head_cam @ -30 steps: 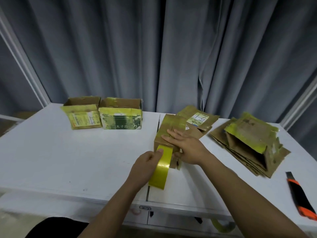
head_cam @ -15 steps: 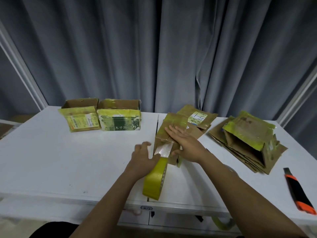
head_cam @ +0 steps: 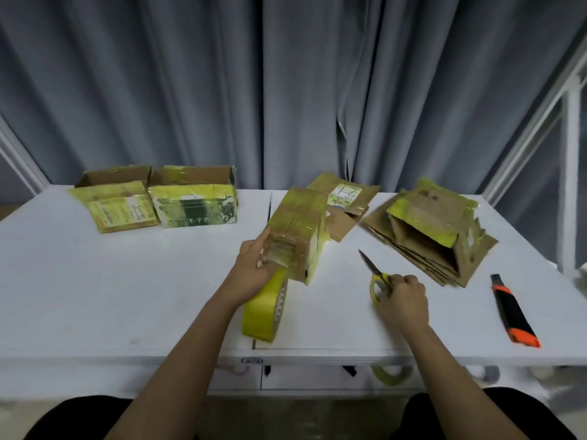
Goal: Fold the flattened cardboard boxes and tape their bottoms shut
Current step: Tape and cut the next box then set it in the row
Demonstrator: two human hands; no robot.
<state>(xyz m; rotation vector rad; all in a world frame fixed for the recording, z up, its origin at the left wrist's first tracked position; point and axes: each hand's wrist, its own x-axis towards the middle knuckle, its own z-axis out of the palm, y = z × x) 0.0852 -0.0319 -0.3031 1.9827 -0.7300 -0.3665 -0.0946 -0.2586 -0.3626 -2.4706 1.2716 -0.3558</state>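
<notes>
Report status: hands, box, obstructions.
Left hand pinches tape on box, roll hanging. Right hand grips scissors. Nothing blocks the cut.

R palm hiding scissors (head_cam: 378, 277) grip, tape roll (head_cam: 391, 374) half under table edge (head_cam: 317, 354)

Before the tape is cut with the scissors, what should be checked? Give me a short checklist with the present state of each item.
1. Scissors held by right hand: ok.
2. Blades open for the cut: not ok, they look closed.
3. Blades at the tape: not ok, apart from it.
4. Left hand steadies box and tape roll: ok.
5. Tape pressed flat on the box: cannot tell.
</notes>
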